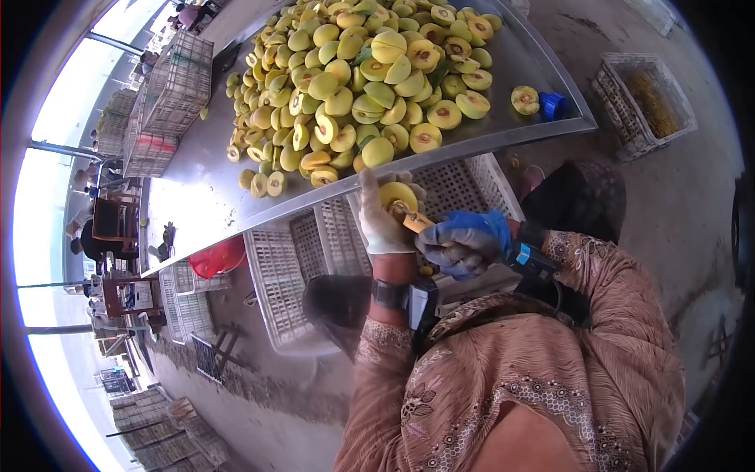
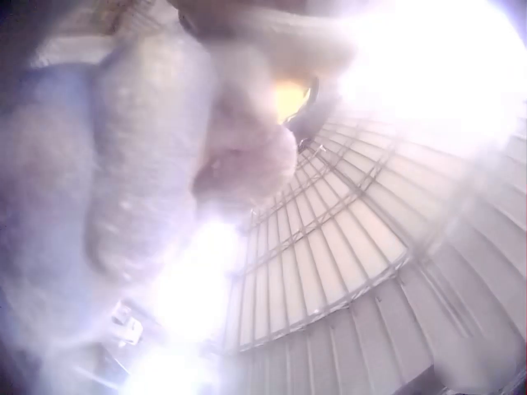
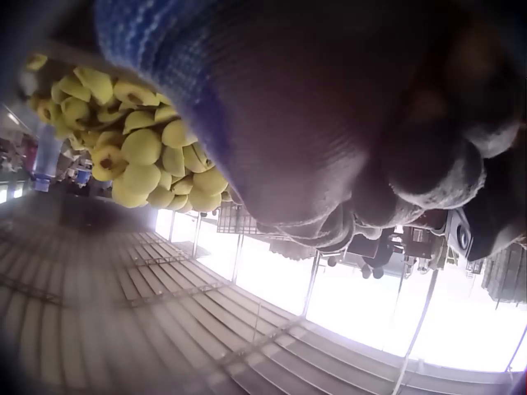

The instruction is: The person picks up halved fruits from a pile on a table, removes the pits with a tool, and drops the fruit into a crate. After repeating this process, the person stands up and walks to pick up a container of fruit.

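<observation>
My left hand (image 1: 383,219), in a white glove, grips a halved yellow fruit (image 1: 398,193) with its cut face towards me, just below the table's front edge. My right hand (image 1: 462,244), in a blue glove, grips a small tool with an orange-yellow handle (image 1: 417,223) whose tip is at the fruit's pit. A big heap of halved yellow fruit (image 1: 354,79) covers the steel table (image 1: 197,185). In the left wrist view the white glove (image 2: 148,164) is blurred, with a bit of yellow fruit (image 2: 288,97) showing. The right wrist view is filled by the blue glove (image 3: 313,107), with the fruit heap (image 3: 140,148) behind.
White plastic crates (image 1: 307,259) stand under the table in front of me. Another crate (image 1: 645,98) sits on the floor at the right. A blue cap (image 1: 553,105) and a lone fruit half (image 1: 524,99) lie at the table's right corner. Stacked crates (image 1: 177,82) stand far left.
</observation>
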{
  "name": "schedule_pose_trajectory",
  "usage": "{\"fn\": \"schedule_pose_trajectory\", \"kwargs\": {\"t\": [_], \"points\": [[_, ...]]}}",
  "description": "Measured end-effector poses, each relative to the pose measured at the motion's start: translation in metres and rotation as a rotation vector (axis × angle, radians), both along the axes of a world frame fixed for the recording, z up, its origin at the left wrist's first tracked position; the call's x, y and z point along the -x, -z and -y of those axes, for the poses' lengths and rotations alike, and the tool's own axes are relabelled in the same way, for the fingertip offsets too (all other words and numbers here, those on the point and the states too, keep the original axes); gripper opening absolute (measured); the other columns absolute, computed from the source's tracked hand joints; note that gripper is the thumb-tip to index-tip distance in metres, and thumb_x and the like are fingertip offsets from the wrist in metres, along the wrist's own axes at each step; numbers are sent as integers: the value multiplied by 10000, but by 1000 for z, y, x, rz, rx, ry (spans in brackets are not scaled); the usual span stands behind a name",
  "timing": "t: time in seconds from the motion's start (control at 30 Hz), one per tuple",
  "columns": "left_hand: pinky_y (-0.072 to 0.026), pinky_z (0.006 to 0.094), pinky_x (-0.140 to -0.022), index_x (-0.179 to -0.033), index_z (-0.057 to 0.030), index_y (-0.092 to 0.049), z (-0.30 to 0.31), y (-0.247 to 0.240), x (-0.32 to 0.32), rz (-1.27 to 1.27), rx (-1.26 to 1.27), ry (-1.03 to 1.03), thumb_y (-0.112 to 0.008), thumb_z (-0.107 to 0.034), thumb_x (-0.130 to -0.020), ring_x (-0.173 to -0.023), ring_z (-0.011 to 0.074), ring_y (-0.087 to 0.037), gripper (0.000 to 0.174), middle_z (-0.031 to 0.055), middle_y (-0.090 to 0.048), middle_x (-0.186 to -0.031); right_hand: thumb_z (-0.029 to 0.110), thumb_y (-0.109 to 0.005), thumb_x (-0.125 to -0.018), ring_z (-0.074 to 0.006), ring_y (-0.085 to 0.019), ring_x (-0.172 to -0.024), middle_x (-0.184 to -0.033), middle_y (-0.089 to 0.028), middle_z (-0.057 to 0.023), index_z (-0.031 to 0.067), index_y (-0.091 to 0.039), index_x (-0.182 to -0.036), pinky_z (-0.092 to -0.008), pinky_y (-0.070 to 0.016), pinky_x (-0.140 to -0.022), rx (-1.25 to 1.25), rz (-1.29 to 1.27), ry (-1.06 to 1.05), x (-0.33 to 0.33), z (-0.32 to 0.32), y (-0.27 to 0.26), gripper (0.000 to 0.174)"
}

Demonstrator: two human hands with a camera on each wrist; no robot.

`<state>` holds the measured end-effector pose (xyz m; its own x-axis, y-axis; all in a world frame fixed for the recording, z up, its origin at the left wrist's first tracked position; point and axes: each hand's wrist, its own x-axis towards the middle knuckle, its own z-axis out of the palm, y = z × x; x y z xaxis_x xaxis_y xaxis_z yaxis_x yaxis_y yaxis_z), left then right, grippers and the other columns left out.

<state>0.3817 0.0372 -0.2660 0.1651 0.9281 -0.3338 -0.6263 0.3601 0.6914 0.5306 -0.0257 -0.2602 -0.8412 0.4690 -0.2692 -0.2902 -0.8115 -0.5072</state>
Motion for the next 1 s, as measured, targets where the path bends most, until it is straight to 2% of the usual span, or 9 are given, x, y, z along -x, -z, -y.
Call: {"fn": "schedule_pose_trajectory", "kwargs": {"t": [0.17,0.23,0.27,0.33,0.4,0.5,0.73,0.93,1.0], "points": [[-546,366,-640,-1009,-68,-548,-10,0,33,-178,2,-351,-461,-349,-949,-806,252,-630,301,118,-626,-967,330,-495,-936,-114,-428,-399,-564,-448,-5,90,-503,-954,-254,-336,-358,-231,312,177,4,-6,9,241],[-507,351,-854,-1319,-46,-474,-18,3,71,-548,-14,-549,-514,-293,-923,-1111,221,-536,468,103,-568,-1186,321,-530,-906,-156,-494,-449,-605,-515,-40,74,-533,-989,-294,-395,-411,-1249,721,-60,5,-15,123,261],[-507,340,-828,-1263,-25,-521,-23,3,90,-898,-10,-594,-552,-268,-912,-1077,209,-548,428,94,-572,-1158,317,-548,-890,-177,-527,-475,-626,-549,-58,66,-549,-1007,-314,-425,-437,-1679,911,-58,6,-20,178,276],[-488,390,-827,-1094,-24,-597,-39,10,134,-732,-15,-662,-624,-300,-879,-1020,267,-566,351,132,-558,-1178,313,-575,-863,-200,-559,-509,-661,-585,-76,60,-567,-1031,-340,-452,-474,-1287,1111,-323,-2,-18,131,304],[-486,433,-800,-1128,-76,-584,-37,-1,142,-1903,-150,-595,-668,-319,-841,-950,308,-588,386,159,-580,-1134,318,-596,-841,-206,-569,-521,-673,-599,-80,56,-574,-1033,-350,-461,-485,-1000,1184,-457,-7,-19,107,326],[-480,451,-801,-1175,-139,-559,-45,-22,106,-2049,-287,-396,-700,-353,-802,-956,326,-590,453,174,-597,-1072,332,-608,-822,-212,-579,-553,-689,-604,-78,53,-574,-1037,-354,-462,-509,-774,1110,-399,0,-25,101,353],[-458,424,-856,-1135,-58,-537,-75,-33,-25,-2216,-360,369,-704,-510,-743,-1001,342,-596,621,154,-608,-1071,344,-609,-841,-159,-563,-537,-690,-582,-49,56,-572,-1016,-314,-444,-470,-668,1021,-239,-28,-21,76,339],[-490,405,-791,-1078,-12,-559,-89,-10,-24,-2064,-424,141,-769,-401,-710,-919,322,-613,575,175,-610,-1013,344,-614,-849,-149,-531,-518,-670,-542,-40,46,-562,-1041,-301,-437,-458,-475,1011,-145,-50,-11,26,358],[-498,364,-762,-1063,0,-569,-89,-11,-4,-1613,-536,43,-781,-321,-706,-869,280,-609,525,149,-605,-991,319,-619,-851,-143,-509,-500,-662,-524,-37,42,-550,-1054,-294,-426,-444,-509,999,-61,-49,-14,27,349]]}}
